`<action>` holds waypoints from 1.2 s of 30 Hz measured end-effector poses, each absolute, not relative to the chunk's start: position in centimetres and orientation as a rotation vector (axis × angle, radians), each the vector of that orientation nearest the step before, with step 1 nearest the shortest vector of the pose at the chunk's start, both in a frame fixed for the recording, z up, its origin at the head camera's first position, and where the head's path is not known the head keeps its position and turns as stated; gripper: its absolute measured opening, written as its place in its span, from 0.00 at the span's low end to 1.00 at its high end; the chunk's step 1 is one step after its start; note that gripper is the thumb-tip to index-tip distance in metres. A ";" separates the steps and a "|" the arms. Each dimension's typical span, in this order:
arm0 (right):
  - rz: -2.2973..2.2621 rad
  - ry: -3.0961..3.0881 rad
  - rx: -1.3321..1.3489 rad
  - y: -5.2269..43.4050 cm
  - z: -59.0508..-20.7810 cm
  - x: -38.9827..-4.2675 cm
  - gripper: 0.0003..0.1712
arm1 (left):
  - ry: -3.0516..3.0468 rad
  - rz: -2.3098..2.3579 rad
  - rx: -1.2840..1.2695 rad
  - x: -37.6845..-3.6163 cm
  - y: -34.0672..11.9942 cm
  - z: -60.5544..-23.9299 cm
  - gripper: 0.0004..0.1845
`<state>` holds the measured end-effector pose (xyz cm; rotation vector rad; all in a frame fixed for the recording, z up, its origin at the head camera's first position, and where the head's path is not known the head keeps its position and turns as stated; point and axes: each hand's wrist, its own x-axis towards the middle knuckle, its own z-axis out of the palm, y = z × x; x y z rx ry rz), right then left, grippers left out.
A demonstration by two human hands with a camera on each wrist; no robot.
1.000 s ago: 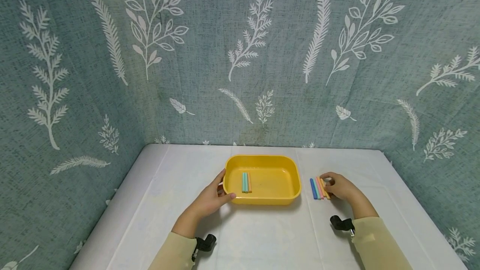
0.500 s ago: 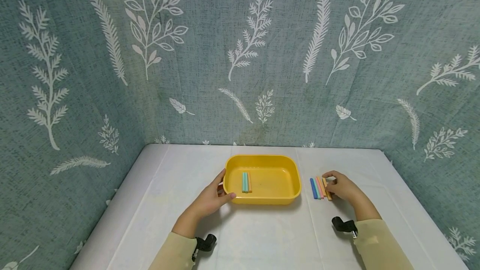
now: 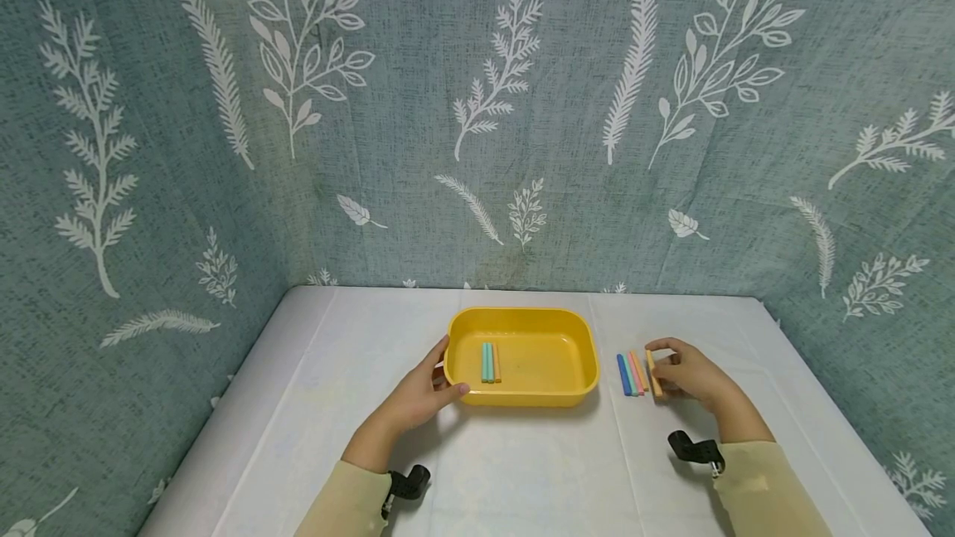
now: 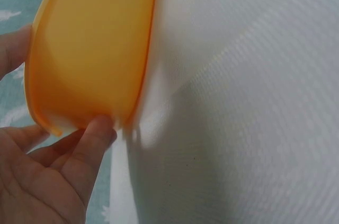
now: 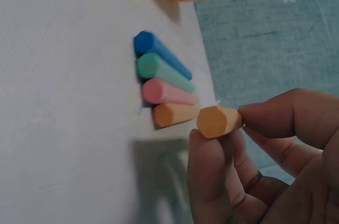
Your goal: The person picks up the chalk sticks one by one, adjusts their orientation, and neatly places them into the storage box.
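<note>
Left hand (image 3: pixel 421 394) sits lower centre, fingers and thumb curled in a grip; right hand (image 3: pixel 690 373) at lower right pinches with thumb and fingertips (image 5: pixel 212 155).

Pale yellow long sleeves (image 3: pixel 753 491) on both arms, w/ black cam mounts (image 3: pixel 694 450) at wrists.

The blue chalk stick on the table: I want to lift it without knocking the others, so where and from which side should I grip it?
Probably pinch the blue chalk stick by its two ends, coming from above. Its right flank lies against the green stick, so only the ends and the left flank, facing the yellow tray, are free. The right hand takes the orange stick with a similar fingertip pinch.
</note>
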<state>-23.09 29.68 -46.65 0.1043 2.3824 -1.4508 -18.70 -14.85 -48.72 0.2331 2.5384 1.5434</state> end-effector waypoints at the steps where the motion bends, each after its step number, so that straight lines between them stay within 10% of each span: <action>1: -1.457 2.381 0.096 29.7 -46.6 -23.1 0.29 | 2.542 1.541 0.234 -18.7 -14.8 -48.7 0.50; 36: -1.713 2.321 -0.031 25.7 -41.8 -22.6 0.29 | 2.550 1.523 0.231 -18.7 -14.8 -48.6 0.50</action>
